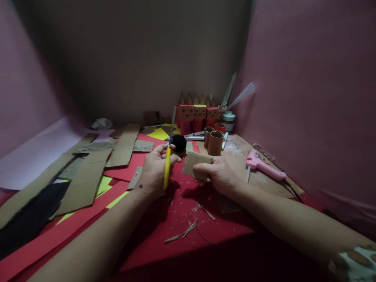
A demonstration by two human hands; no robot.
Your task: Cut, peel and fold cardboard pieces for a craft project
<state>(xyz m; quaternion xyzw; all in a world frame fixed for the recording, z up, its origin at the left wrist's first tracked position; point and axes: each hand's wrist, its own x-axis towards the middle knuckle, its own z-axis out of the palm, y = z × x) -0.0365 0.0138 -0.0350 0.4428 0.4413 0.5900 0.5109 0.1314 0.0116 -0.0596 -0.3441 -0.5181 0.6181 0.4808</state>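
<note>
My left hand (152,168) is closed on yellow-handled scissors (167,168), seen edge-on with the metal blades pointing up and away. Between the thumb and fingers of my right hand (220,172) is a small flat piece of cardboard (194,161); its lower right part is covered by the thumb. The scissors and the cardboard are apart, with a narrow gap between the two hands. Just beyond my left fingertips sits a fuzzy black ball (179,144). Thin paper scraps (189,229) lie on the red tabletop (152,239) below the hands.
Cardboard strips (85,182) and coloured paper (117,172) spread over the left side. At the back stand red box figures with pointed ears (186,113), brown cardboard tubes (216,143) and a lidded jar (228,120). A pink glue gun (266,166) with a cord lies right.
</note>
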